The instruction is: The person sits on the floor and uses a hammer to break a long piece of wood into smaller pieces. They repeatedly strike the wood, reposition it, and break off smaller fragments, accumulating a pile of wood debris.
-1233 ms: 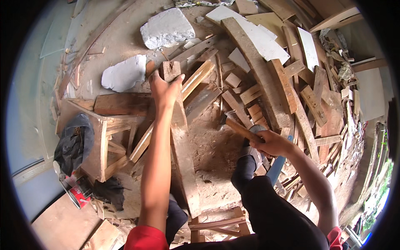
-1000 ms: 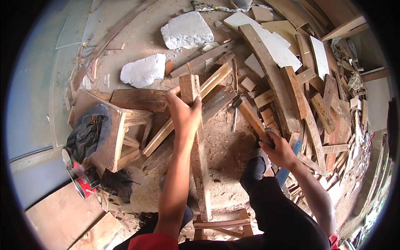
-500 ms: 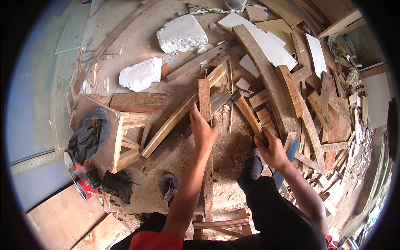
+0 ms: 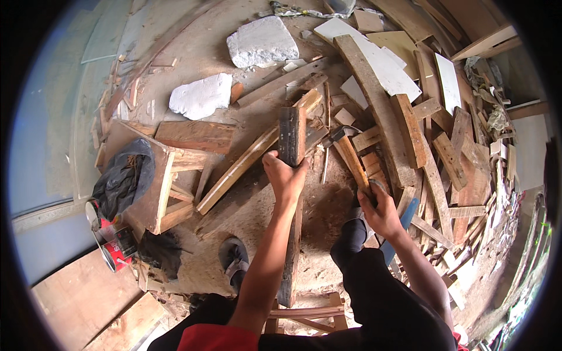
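My left hand (image 4: pixel 285 178) is closed round a long wooden beam (image 4: pixel 292 137) that runs from the middle of the view down toward my lap. A dark, blackened face of the beam shows beside a brown one. In my right hand (image 4: pixel 379 207) is a hammer (image 4: pixel 353 164), gripped low on its wooden handle. The hammer's dark head points up and away, to the right of the beam and apart from it. Beneath the beam's near end stands a small wooden frame (image 4: pixel 310 313); whether they touch I cannot tell.
Loose timber and offcuts (image 4: pixel 462 169) are heaped on the right, with a blue-handled tool (image 4: pixel 404 229) near my right knee. To the left stand a wooden box frame (image 4: pixel 165 193), a black plastic bag (image 4: pixel 126 178) and red cans (image 4: pixel 116 257). Two white blocks (image 4: pixel 262 42) lie farther off.
My left hand has turned the beam about its length, so a dark face now shows where a brown one did. My right hand still holds the hammer in much the same place.
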The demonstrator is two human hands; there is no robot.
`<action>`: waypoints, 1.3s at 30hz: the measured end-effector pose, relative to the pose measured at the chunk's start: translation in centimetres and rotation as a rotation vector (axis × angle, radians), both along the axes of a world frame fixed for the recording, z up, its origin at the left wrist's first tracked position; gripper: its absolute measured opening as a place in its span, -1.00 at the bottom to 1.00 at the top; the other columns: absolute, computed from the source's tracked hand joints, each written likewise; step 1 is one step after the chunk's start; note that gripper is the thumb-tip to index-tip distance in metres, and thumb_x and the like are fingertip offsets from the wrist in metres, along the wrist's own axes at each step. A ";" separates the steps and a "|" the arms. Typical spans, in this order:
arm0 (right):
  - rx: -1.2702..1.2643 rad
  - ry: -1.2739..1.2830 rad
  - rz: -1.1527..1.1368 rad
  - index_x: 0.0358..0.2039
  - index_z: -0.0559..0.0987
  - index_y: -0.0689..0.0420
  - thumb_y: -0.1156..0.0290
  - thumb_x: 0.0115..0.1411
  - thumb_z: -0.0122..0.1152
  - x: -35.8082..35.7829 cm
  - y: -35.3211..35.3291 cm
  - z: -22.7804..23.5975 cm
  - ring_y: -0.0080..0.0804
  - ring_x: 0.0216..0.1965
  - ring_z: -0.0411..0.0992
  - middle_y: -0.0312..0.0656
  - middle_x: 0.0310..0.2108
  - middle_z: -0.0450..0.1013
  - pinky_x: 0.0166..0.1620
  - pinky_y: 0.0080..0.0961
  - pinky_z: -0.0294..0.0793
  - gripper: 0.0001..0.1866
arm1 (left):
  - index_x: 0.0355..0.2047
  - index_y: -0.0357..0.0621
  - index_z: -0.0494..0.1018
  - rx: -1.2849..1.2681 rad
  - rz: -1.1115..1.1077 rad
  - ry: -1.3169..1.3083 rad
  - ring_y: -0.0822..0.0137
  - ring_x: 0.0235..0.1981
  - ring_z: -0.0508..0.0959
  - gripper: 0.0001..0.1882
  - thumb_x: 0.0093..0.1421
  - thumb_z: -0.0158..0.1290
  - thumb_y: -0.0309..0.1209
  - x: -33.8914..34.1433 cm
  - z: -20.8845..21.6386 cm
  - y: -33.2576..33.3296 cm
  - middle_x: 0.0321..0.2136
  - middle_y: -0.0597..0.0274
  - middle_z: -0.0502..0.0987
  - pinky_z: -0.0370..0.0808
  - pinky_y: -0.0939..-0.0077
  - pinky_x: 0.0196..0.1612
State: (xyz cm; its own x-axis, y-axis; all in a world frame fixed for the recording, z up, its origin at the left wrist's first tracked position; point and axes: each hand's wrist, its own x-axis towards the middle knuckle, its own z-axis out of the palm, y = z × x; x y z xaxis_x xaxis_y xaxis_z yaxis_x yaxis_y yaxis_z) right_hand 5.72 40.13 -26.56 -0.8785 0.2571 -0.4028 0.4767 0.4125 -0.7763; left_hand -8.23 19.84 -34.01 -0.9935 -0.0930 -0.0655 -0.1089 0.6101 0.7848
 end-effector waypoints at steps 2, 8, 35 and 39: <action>0.054 0.033 0.030 -0.21 0.44 0.32 0.34 0.28 0.18 -0.3 0.0 0.6 -0.11 -0.43 0.50 0.09 -0.49 0.45 -0.34 -0.30 0.40 -0.73 | -0.01 -0.44 0.14 -0.070 0.042 0.030 -0.12 -0.10 0.47 -0.20 -0.08 0.41 -0.32 0.1 0.2 0.2 -0.07 -0.18 0.31 0.44 0.06 -0.02; 0.083 0.151 0.020 -0.23 0.42 0.30 0.39 0.33 0.13 0.4 0.2 0.1 -0.46 -0.52 0.31 -0.05 -0.56 0.38 -0.42 -0.38 0.32 -0.79 | 0.00 -0.41 0.13 0.032 0.040 -0.303 -0.20 -0.10 0.50 -0.21 -0.08 0.40 -0.35 0.0 2.3 0.1 -0.01 -0.34 0.30 0.48 0.09 -0.09; 0.185 0.601 0.326 -0.24 0.48 0.28 0.28 0.32 0.21 -18.4 -4.8 8.1 -0.59 -0.53 0.40 -0.26 -0.55 0.46 -0.40 -0.51 0.44 -0.72 | 0.21 -0.43 0.14 -0.330 -0.192 0.063 -0.15 0.04 0.47 -0.25 0.24 0.10 -0.10 13.9 -3.6 -6.2 0.06 -0.27 0.40 0.36 0.05 0.14; -0.279 0.544 0.153 -0.37 0.47 0.27 0.20 0.33 0.19 -22.5 -7.2 7.0 -0.54 -0.62 0.29 -0.25 -0.64 0.38 -0.46 -0.44 0.37 -0.65 | 0.20 -0.43 0.15 -0.345 -0.175 0.088 -0.16 0.01 0.48 -0.25 0.23 0.12 -0.08 13.7 -3.8 -6.3 0.03 -0.27 0.41 0.38 0.04 0.10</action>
State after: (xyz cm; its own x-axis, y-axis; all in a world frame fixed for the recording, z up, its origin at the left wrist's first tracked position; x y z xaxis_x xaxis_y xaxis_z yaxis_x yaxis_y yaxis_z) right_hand -16.73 32.89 -19.51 -0.9950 0.0624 0.0778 -0.0645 0.1919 -0.9793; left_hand 5.51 13.58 -37.82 -0.9967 0.0765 0.0258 0.0785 0.8431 0.5320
